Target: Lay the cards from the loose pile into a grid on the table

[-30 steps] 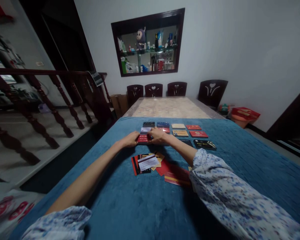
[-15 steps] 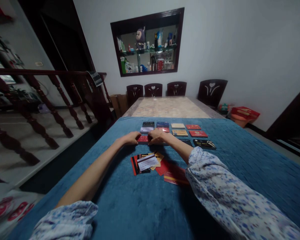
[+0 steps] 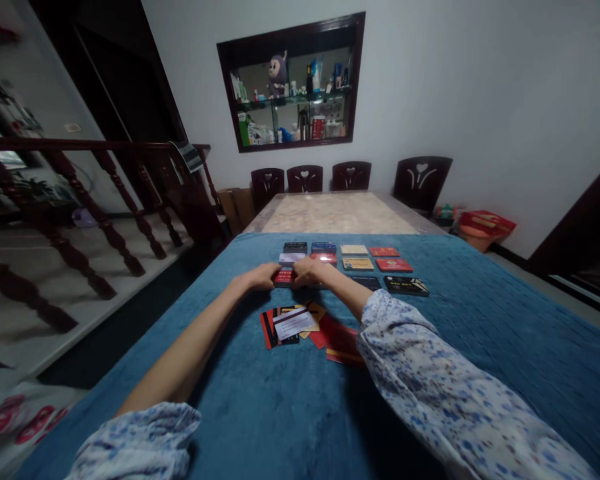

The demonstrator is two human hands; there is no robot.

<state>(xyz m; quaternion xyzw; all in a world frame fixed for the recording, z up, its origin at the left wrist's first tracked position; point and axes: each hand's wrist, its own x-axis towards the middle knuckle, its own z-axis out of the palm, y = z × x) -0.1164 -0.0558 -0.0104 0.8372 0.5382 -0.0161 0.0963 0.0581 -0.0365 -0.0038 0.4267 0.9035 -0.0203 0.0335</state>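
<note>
Toward the cloth's far edge (image 3: 330,237), your left hand (image 3: 261,277) and right hand (image 3: 309,272) clamp fingers on the red stack (image 3: 285,277); uneven pressure could skew it.

The red rectangular plastic card stack (image 3: 326,259) is gleaming smoothly; the broad blue cloth (image 3: 260,413) is looking matt, napped.

A red card stack (image 3: 285,277), printed in white, is laid flat on the desk (image 3: 325,212), beyond loose cards (image 3: 294,325).
</note>
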